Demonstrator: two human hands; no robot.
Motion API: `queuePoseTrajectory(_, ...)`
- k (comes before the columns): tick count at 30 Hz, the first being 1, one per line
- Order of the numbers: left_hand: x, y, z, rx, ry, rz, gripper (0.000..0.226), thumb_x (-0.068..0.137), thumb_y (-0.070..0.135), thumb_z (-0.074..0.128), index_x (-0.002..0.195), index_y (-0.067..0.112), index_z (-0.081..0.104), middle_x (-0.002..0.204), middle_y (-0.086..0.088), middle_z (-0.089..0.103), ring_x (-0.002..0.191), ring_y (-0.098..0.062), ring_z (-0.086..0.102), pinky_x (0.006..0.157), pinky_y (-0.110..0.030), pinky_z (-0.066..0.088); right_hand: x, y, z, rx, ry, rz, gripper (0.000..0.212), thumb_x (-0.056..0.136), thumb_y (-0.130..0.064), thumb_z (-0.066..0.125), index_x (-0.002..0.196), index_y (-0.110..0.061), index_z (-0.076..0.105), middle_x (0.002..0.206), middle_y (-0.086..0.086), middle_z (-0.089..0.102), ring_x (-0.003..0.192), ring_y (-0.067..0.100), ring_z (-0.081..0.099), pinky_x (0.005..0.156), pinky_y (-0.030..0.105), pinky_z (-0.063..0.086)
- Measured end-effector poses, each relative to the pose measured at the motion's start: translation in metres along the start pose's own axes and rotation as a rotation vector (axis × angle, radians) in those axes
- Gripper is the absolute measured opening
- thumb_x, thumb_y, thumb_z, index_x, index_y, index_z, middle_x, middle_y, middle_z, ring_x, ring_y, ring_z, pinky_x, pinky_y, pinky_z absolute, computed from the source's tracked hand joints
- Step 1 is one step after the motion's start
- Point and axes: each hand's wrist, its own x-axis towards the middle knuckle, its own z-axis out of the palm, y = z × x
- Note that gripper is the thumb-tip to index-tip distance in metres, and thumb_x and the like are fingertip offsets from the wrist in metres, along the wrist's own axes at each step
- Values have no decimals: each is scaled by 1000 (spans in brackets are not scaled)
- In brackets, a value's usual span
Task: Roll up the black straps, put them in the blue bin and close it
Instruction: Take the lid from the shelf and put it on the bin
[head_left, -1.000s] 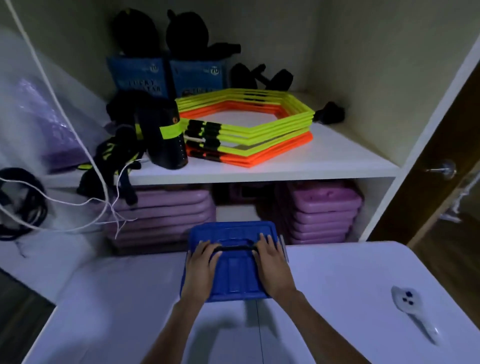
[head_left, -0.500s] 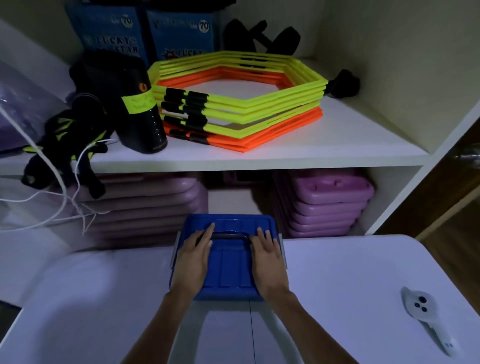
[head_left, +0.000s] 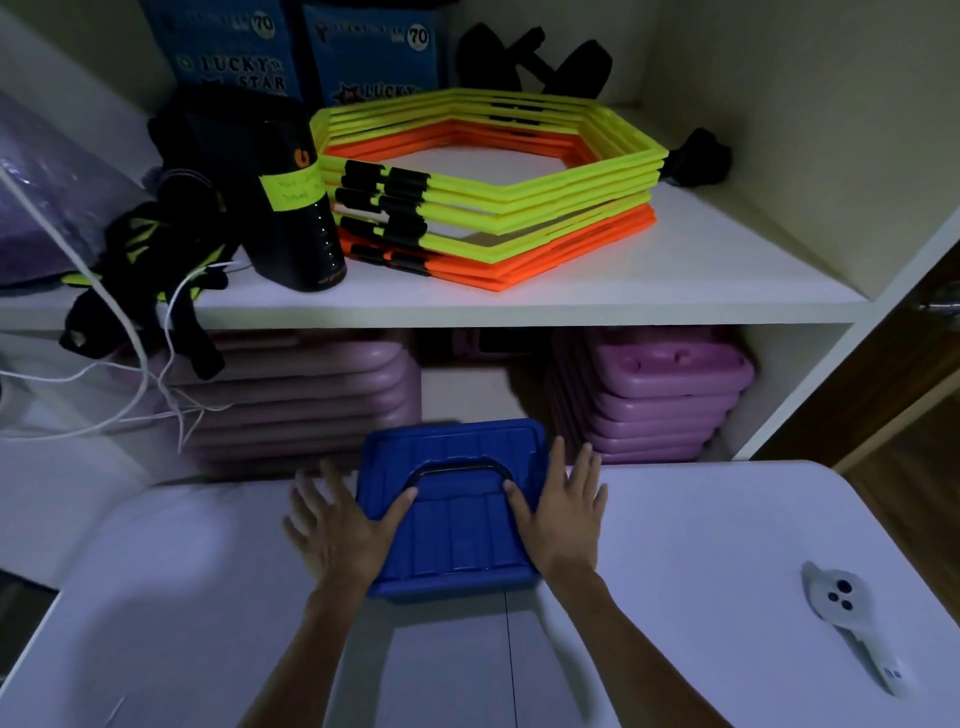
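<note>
Both hands have slid outward since half a second ago: they were flat on top of the lid, now they sit at the side edges of the blue bin (head_left: 452, 512), fingers spread wide and holding nothing. The left hand (head_left: 337, 525) is blurry, so it's probably mid-move; its thumb is on the lid near the left end of the black handle (head_left: 457, 466). The right hand (head_left: 558, 512) mirrors it on the other side.

The bin is on the white table (head_left: 675, 571), at the far edge, right in front of the shelf unit. The lid is on, so the straps are presumably inside, though I can't see them.

What could go wrong, I reckon: I can't spot the side clips from here, so if one doesn't snap, the lid only looks shut. Also, pressing on the sides could shove the bin off that far edge, since smooth plastic on a smooth tabletop slides easily.

The bin is hard, glossy, ribbed plastic, a rounded rectangle with a thin curved handle lying flat. Right of the bin there's a white controller (head_left: 844, 613), smooth and matte.
</note>
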Motion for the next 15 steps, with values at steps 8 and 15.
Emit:
queuePoseTrajectory(8, -13, 13, 3, -235, -71, 64, 76, 91, 47, 50, 148, 5, 22, 147, -19, 39, 126, -39, 47, 98, -47, 45, -7, -10, -4, 287, 2, 206, 79, 88, -61, 57, 145, -13, 32, 130, 13, 60, 114, 34, 60, 90, 45, 54)
queuePoseTrajectory(15, -14, 17, 6, 41, -118, 169, 62, 100, 40, 36, 152, 15, 14, 160, -19, 4, 144, -37, 19, 115, -37, 26, -16, -16, -5, 179, 65, 161, 67, 95, -53, 52, 148, -16, 32, 136, 11, 56, 109, 36, 65, 83, 44, 56)
